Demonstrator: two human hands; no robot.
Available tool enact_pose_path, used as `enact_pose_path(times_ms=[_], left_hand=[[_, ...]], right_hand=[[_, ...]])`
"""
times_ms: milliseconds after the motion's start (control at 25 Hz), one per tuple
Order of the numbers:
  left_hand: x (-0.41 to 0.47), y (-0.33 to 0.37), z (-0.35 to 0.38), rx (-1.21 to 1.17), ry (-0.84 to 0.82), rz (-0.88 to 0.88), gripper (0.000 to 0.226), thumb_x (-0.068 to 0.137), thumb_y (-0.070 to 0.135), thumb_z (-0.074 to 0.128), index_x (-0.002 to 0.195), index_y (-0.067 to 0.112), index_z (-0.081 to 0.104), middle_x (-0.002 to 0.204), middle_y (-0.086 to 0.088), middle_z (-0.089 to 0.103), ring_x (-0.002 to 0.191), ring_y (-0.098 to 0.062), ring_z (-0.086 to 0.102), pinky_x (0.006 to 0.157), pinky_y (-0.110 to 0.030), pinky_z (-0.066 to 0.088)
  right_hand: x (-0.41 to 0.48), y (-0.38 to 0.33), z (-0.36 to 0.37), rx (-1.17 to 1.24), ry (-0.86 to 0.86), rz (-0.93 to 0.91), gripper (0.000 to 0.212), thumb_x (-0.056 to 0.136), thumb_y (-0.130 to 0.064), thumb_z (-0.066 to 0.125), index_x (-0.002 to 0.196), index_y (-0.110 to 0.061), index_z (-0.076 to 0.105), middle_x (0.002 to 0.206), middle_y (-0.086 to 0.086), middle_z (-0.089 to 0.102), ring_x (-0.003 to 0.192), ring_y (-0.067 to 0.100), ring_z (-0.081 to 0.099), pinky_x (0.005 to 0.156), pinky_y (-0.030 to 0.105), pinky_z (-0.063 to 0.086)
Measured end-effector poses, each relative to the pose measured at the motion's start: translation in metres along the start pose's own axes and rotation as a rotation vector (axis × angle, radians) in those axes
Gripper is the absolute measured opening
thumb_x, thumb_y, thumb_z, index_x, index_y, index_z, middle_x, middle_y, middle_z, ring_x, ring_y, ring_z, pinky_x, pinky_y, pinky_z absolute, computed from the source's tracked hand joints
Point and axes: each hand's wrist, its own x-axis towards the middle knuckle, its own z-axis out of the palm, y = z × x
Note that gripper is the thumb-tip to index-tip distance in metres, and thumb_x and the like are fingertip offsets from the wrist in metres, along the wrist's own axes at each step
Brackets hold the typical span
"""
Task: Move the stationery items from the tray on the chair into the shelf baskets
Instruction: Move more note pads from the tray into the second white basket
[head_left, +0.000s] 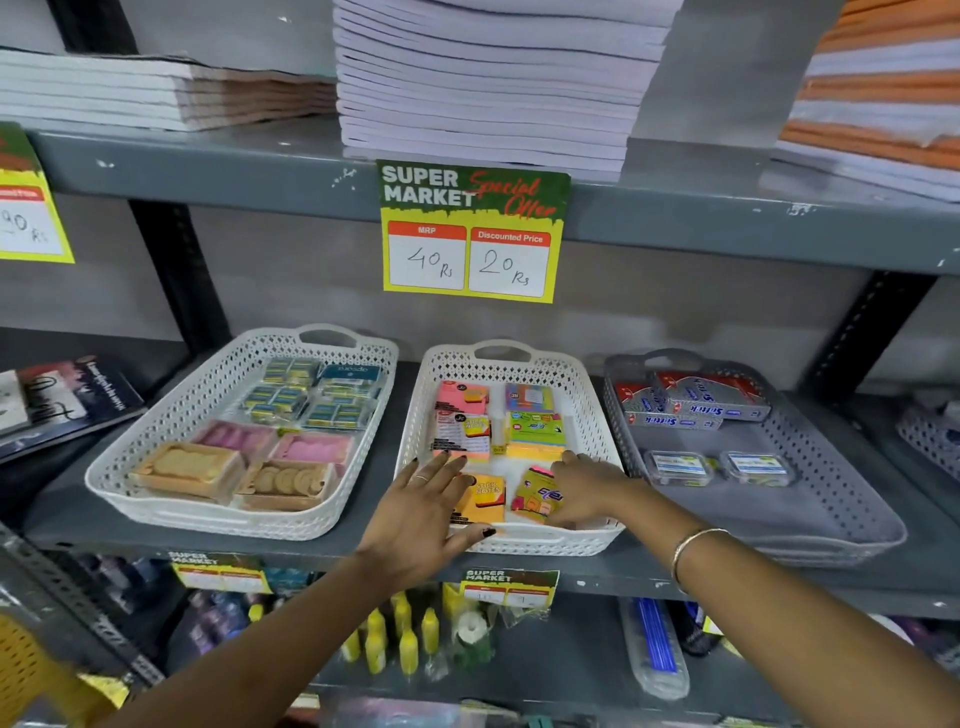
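Observation:
The middle white basket (582, 395) on the grey shelf holds several sticky-note packs. My right hand (587, 486) is shut on a yellow and pink sticky-note pack (535, 496), which tilts at the basket's front right. My left hand (426, 514) rests open over the basket's front left rim, fingers spread, partly covering an orange "Stick Notes" pack (485, 501). Behind them lie a pink pack (460, 397), a striped pack (530, 399) and a green-topped pack (535, 434). The tray on the chair is out of view.
A left white basket (171, 415) holds eraser packs and boxed items. A grey basket (831, 467) on the right holds long boxes and two small tubs. A price sign (472, 231) hangs from the shelf above. Notebook stacks (488, 83) sit overhead. Glue bottles (400, 634) stand below.

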Motion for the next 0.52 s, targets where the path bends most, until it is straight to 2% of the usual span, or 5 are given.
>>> enact_pose_path(times_ms=[200,520], left_hand=[[-0.0008,0.0013,-0.0021,0.004,0.002,-0.016,0.105,0.076,0.077,-0.015,0.138,0.015,0.043,0.150,-0.004,0.031,0.139,-0.021,0.019,0.111,-0.039,0.009],[-0.0005,0.0017,-0.0018,0.018,-0.008,-0.032,0.108,0.071,0.077,-0.021,0.141,0.018,0.038,0.152,-0.001,0.026,0.140,-0.018,0.013,0.112,-0.037,0.005]], right_hand=[[0.0056,0.0044,0.0019,-0.043,-0.003,-0.059,0.073,0.074,-0.044,0.065,0.132,-0.010,0.036,0.133,0.014,0.039,0.120,0.029,0.041,0.097,0.047,0.044],[0.0077,0.0067,0.0019,-0.047,-0.009,-0.096,0.074,0.074,-0.043,0.065,0.134,-0.013,0.033,0.133,0.013,0.038,0.121,0.028,0.039,0.098,0.047,0.043]])
